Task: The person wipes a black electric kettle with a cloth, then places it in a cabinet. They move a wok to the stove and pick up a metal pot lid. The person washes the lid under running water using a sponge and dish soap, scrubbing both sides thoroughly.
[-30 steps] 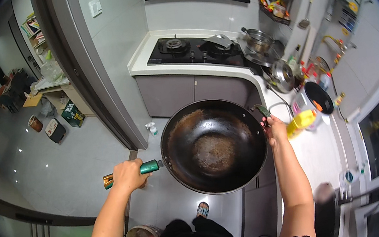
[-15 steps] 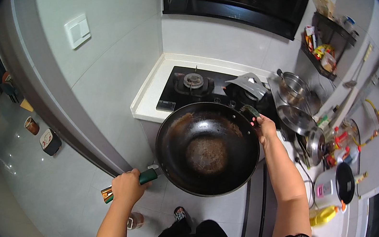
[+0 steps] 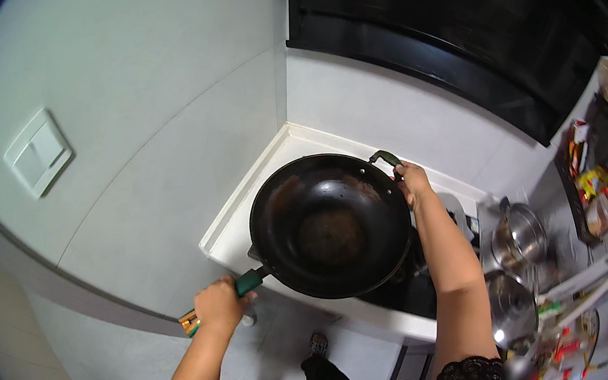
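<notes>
A large black wok (image 3: 330,237) hangs level over the stove corner, its inside bare with brown worn patches. My left hand (image 3: 219,306) is closed round its long green handle (image 3: 248,281), whose gold-coloured end sticks out behind the fist. On the far right side, my right hand (image 3: 415,180) grips the small green loop handle (image 3: 386,156). Beneath the wok the black gas hob (image 3: 401,297) is mostly hidden, and a grey sheet-like piece (image 3: 456,209) shows past my right forearm. Whether the wok touches the hob I cannot tell.
A dark range hood (image 3: 423,41) overhangs the back wall. Right of the hob stand a steel pot (image 3: 519,236) and a round lid (image 3: 511,308). A rack with packets (image 3: 590,181) hangs on the right wall. The white counter edge (image 3: 248,237) meets the left wall.
I have stepped and leaned toward the stove, carrying the wok from in front of the counter to above the hob's left part. Both hands keep their grips.
</notes>
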Demonstrator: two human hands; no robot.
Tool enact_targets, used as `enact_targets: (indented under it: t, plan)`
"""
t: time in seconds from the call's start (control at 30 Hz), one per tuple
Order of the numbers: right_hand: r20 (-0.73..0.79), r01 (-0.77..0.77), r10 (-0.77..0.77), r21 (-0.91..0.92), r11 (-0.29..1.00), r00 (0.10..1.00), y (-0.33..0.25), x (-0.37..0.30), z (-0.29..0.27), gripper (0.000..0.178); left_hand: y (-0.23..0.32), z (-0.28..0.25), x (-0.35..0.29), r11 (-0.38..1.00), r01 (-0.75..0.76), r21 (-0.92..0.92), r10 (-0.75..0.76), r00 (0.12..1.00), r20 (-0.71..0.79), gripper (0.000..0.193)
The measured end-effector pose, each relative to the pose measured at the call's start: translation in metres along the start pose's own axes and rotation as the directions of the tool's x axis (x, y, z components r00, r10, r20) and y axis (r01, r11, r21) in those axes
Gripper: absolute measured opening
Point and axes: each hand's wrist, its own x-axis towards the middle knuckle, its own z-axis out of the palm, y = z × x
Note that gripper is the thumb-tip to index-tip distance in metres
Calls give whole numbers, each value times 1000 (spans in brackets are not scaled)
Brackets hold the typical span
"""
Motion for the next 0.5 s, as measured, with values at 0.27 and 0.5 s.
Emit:
enact_targets:
  t: [0.27,0.5]
  plan:
    - [32,-11,13,-64,998,999,-20,128,51,27,66,28,73,993,112,-33,-109,990,87,57]
    - [50,3,-4,20,1000,999,5,198,51,28,91,46,95,991,124,-44,-124,992,18,59]
